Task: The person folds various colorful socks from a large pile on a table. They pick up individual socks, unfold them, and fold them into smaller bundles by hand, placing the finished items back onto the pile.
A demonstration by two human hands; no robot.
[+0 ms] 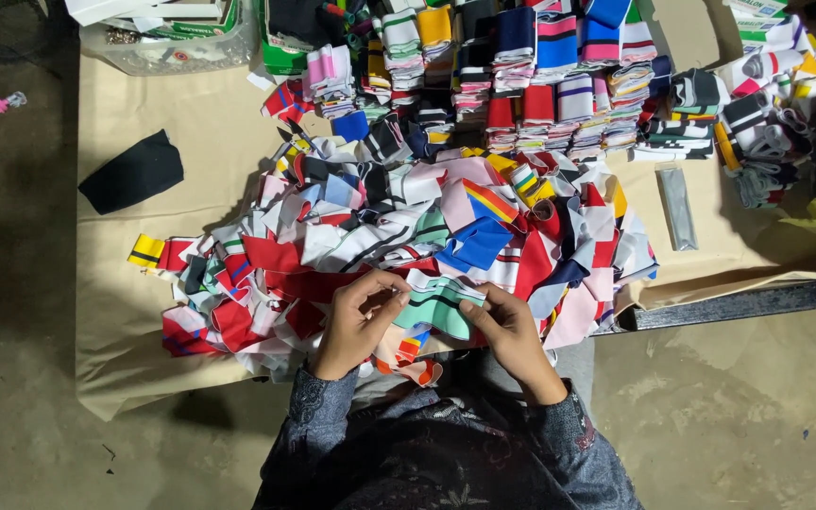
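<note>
Both hands pinch one piece between them in the head view, low in the frame just left of centre: I see the left hand [356, 321] curled with its fingertips closed on the left end of a mint-green ribbed fabric strip with white and dark stripes [436, 307], and the right hand [512, 331] closed on its right end. Its long axis runs left to right, bridging the two grips, so neither hand is nearer; it sits directly between them, touching both. Just above it spreads the loose heap of multicoloured striped fabric pieces [408, 227] on the tan paper-covered table [210, 123], with stacked folded strips [540, 76] along the upper edge.
</note>
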